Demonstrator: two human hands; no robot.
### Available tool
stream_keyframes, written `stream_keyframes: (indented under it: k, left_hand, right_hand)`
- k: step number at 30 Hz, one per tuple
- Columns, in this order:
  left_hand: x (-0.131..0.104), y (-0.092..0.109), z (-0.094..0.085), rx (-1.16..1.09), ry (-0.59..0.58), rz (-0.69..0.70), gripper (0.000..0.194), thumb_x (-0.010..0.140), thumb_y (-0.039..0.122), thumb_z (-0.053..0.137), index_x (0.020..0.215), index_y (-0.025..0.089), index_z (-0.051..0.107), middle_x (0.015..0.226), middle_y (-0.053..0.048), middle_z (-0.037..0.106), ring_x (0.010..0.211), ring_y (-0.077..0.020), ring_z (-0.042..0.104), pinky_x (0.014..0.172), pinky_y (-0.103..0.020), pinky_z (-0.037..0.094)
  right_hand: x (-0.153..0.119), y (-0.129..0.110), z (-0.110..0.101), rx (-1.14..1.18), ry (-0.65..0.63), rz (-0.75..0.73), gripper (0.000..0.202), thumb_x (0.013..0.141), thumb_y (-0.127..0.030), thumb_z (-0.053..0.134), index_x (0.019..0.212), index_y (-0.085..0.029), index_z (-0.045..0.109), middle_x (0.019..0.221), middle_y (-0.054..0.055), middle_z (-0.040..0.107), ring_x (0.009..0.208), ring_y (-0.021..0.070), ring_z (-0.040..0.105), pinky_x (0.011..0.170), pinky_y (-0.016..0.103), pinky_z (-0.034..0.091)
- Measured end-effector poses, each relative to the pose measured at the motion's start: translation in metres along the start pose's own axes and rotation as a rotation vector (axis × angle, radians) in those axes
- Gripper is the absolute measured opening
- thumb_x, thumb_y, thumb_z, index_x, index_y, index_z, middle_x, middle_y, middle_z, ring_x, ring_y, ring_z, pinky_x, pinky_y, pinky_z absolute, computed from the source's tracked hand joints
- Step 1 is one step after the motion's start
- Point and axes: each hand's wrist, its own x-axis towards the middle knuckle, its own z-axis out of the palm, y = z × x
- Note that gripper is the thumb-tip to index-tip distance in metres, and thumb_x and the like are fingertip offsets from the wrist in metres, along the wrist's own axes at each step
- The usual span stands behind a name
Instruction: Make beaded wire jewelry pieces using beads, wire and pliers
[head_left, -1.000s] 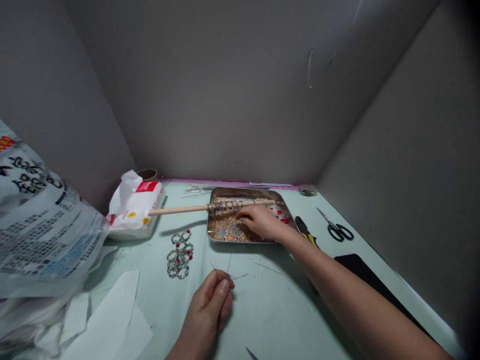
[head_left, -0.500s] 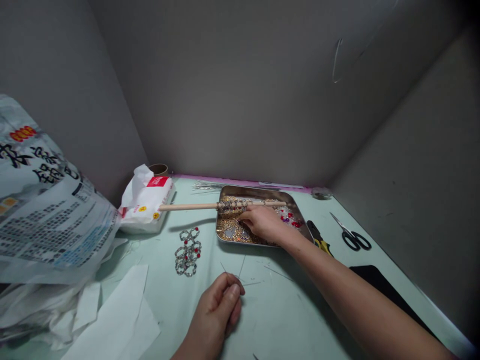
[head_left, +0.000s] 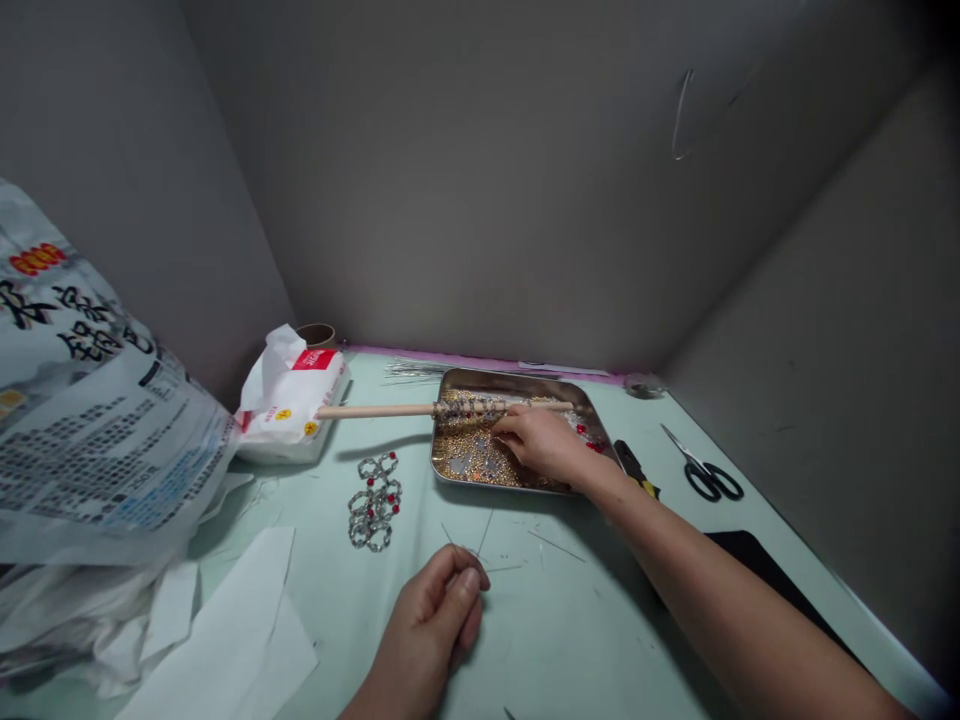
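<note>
My right hand (head_left: 541, 440) reaches into a metal tray (head_left: 480, 485) of gold, clear and red beads, its fingers pinched together at the beads; anything between them is too small to make out. A wooden stick (head_left: 379, 411) wound with dark beaded strands lies across the tray. Nearer to me, my left hand (head_left: 442, 610) is closed above the table, thumb pressed to the fingers, by some thin wires (head_left: 486, 533). What it holds is hidden. Beaded rings with red beads (head_left: 375, 502) lie left of the tray.
Scissors (head_left: 703, 468) and black-yellow pliers (head_left: 634, 466) lie right of the tray. A tissue pack (head_left: 289, 405) and a large printed bag (head_left: 97, 420) stand at the left, with white paper (head_left: 232, 620) in front. A black object (head_left: 772, 580) is beside my right forearm.
My right hand has moved slightly to the right within the tray, uncovering more gold beads and covering some red and clear ones. My left hand has stayed in place.
</note>
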Motion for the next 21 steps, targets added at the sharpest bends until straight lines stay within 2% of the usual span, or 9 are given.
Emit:
stream_keyframes:
  k: [10, 14, 18, 21]
  left_hand:
    - [0.001, 0.002, 0.0, 0.01, -0.005, -0.007, 0.042, 0.075, 0.06, 0.056, 0.075, 0.018, 0.049, 0.044, 0.009, 0.033, 0.041, -0.0056, 0.022, 0.042, -0.021, 0.011]
    - [0.0, 0.003, 0.0, 0.027, -0.012, 0.0, 0.041, 0.077, 0.059, 0.055, 0.075, 0.018, 0.048, 0.044, 0.008, 0.034, 0.041, -0.0058, 0.022, 0.042, -0.022, 0.012]
    - [-0.001, 0.004, 0.0, 0.041, -0.005, 0.023, 0.038, 0.079, 0.055, 0.054, 0.075, 0.018, 0.049, 0.046, 0.008, 0.035, 0.042, -0.0059, 0.024, 0.043, -0.021, 0.014]
    - [-0.001, 0.002, -0.001, 0.052, -0.014, 0.048, 0.035, 0.08, 0.052, 0.054, 0.076, 0.018, 0.049, 0.046, 0.008, 0.036, 0.042, -0.0057, 0.024, 0.043, -0.021, 0.014]
  right_hand:
    - [0.009, -0.007, 0.01, -0.053, 0.001, -0.011, 0.02, 0.088, -0.025, 0.049, 0.089, -0.023, 0.069, 0.09, 0.006, 0.066, 0.076, 0.0179, 0.055, 0.058, 0.029, 0.029]
    - [0.011, -0.015, 0.007, -0.093, -0.031, -0.036, 0.019, 0.084, -0.019, 0.05, 0.087, -0.021, 0.069, 0.092, 0.008, 0.067, 0.074, 0.0188, 0.056, 0.058, 0.029, 0.029]
    - [0.012, -0.024, -0.001, -0.119, -0.084, -0.064, 0.019, 0.077, -0.01, 0.052, 0.081, -0.017, 0.07, 0.086, 0.011, 0.069, 0.072, 0.0201, 0.057, 0.06, 0.03, 0.03]
    - [0.012, -0.028, -0.001, -0.112, -0.093, -0.049, 0.017, 0.076, -0.011, 0.053, 0.079, -0.017, 0.069, 0.083, 0.011, 0.069, 0.071, 0.02, 0.058, 0.06, 0.03, 0.03]
